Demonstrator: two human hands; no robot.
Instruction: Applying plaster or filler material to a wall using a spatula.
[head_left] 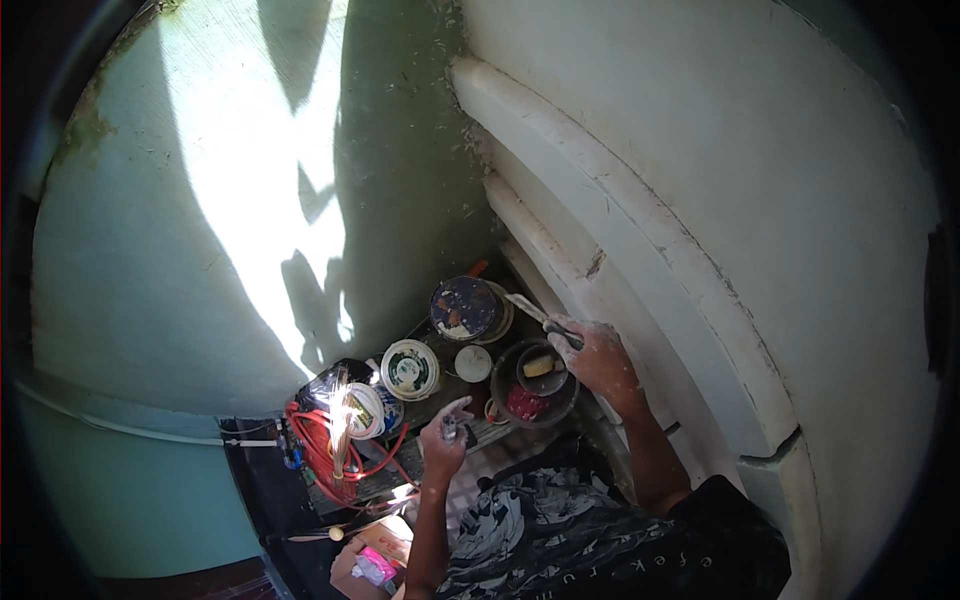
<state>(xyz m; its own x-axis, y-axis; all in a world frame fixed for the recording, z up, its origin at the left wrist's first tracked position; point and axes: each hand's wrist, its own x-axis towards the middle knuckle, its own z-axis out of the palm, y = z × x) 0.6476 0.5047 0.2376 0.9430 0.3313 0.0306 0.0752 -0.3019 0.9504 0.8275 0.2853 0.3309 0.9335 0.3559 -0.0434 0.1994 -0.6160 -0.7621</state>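
Note:
My right hand (598,358), dusted white, is wrapped round the dark handle of a putty knife (530,308). Its pale, smeared blade points up and left, towards a paint bucket with a stained dark lid (464,308). Below that hand is a round dark basin (545,416); in it are a smaller bowl (552,386) with a yellowish block (538,366) and something red (527,403). My left hand (445,440), also whitened, is left of the basin. Its fingers curl round a small greyish thing that I cannot make out.
White-lidded tubs (410,370) and a small white-lidded can (473,363) stand along a wooden plank (480,438). Further left lie a coiled red hose (318,450) and a bundle of straw-like bristles (341,430). An open cardboard box (350,575) is lower left. A stepped white moulding (640,230) runs along the right wall.

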